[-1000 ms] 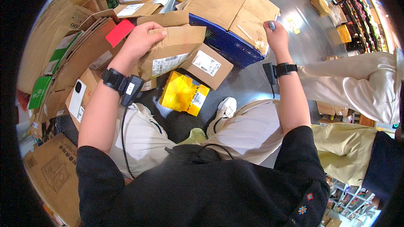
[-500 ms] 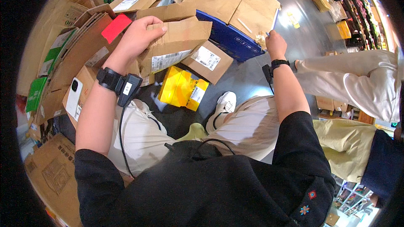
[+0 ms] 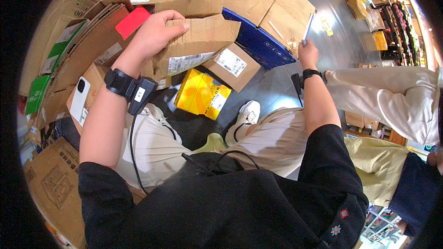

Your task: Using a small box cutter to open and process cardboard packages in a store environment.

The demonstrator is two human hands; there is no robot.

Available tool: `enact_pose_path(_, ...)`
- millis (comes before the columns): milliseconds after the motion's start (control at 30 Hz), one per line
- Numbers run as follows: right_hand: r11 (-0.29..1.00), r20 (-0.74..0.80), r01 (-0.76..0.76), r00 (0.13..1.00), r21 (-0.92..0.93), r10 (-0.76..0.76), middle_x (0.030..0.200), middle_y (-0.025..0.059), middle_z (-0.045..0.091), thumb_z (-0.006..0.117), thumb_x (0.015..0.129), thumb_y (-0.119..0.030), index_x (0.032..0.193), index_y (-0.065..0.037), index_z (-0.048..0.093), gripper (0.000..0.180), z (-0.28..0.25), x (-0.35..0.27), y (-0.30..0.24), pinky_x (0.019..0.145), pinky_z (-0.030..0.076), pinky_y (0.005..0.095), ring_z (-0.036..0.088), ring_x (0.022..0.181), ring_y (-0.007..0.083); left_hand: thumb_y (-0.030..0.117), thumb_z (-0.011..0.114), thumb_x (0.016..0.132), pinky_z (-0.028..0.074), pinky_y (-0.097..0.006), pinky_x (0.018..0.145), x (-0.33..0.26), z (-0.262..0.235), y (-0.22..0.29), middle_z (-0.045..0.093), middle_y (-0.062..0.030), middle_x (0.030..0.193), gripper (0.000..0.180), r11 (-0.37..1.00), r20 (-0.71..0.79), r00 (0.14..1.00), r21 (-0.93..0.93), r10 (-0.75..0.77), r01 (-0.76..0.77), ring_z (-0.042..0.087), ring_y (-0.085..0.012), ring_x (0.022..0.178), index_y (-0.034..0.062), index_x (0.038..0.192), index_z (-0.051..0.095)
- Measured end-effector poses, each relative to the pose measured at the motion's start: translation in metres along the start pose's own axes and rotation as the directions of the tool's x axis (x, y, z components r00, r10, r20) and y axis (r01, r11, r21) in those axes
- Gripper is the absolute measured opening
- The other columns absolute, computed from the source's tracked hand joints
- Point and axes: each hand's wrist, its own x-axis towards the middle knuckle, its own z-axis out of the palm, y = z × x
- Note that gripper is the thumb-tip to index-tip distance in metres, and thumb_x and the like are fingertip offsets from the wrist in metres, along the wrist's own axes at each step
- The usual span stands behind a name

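— Left hand [image 3: 154, 34] first: where is it?

— Clamped on the flap of a brown cardboard box [image 3: 196, 41], fingers curled over its top edge. That box sits tilted among other cartons, above a yellow package [image 3: 200, 94] on the floor [image 3: 272, 90].

— And your right hand [image 3: 308, 54]?

— Closed around a thin white blade-like tool [image 3: 308, 28], its tip at the edge of a flattened cardboard sheet [image 3: 267, 0] over a blue box [image 3: 256, 44].

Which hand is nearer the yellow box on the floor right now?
Left. The left hand grips a cardboard box just above the yellow box; the right hand holds a thin tool farther off, by the blue box.
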Motion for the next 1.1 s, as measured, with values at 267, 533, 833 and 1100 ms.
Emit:
enact_pose_path(267, 0.92, -0.299, -0.311, 0.878, 0.241, 0.375, 0.091, 0.024, 0.068, 0.056, 0.089, -0.03, 0.1, -0.007, 0.063, 0.026, -0.005, 0.01, -0.006, 0.076, 0.051, 0.0513, 0.065, 0.089, 0.0437, 0.028, 0.066, 0.088, 0.047, -0.027, 0.073, -0.001, 0.0, 0.0, 0.064, -0.0023, 0.085, 0.027, 0.999, 0.001, 1.0, 0.009, 0.031, -0.031, 0.056, -0.0089, 0.079, 0.0026, 0.095, 0.063)
enact_pose_path(533, 0.997, 0.158, 0.056, 0.986, -0.055, -0.046, 0.091, 0.0224, 0.067, 0.056, 0.089, -0.028, 0.098, -0.008, 0.062, 0.023, 0.024, 0.0, -0.002, 0.076, 0.05, 0.0515, 0.064, 0.089, 0.0423, 0.03, 0.066, 0.089, 0.046, -0.026, 0.074, -0.003, -0.003, -0.004, 0.061, -0.0003, 0.086, 0.027, 0.999, -0.002, 1.0, -0.03, 0.028, -0.028, 0.054, -0.0085, 0.082, 0.0041, 0.096, 0.062)
enact_pose_path(833, 0.993, 0.212, 0.115, 0.972, -0.029, -0.106, 0.092, 0.0228, 0.067, 0.058, 0.085, -0.028, 0.099, -0.008, 0.065, 0.025, 0.03, 0.0, 0.002, 0.079, 0.051, 0.0503, 0.064, 0.09, 0.041, 0.029, 0.066, 0.089, 0.045, -0.026, 0.077, -0.002, -0.005, -0.006, 0.061, 0.0009, 0.087, 0.025, 0.999, 0.014, 0.999, -0.027, 0.041, -0.041, 0.054, -0.0077, 0.084, 0.0047, 0.094, 0.061)
enact_pose_path(1100, 0.991, 0.257, 0.096, 0.964, -0.098, -0.068, 0.096, 0.0205, 0.069, 0.059, 0.08, -0.026, 0.105, -0.011, 0.066, 0.029, 0.018, -0.002, -0.011, 0.083, 0.052, 0.0484, 0.065, 0.094, 0.0386, 0.027, 0.065, 0.089, 0.046, -0.026, 0.076, -0.003, -0.005, -0.006, 0.062, -0.0001, 0.087, 0.024, 1.0, -0.001, 1.0, 0.005, 0.028, -0.028, 0.055, -0.0083, 0.083, 0.004, 0.095, 0.061)
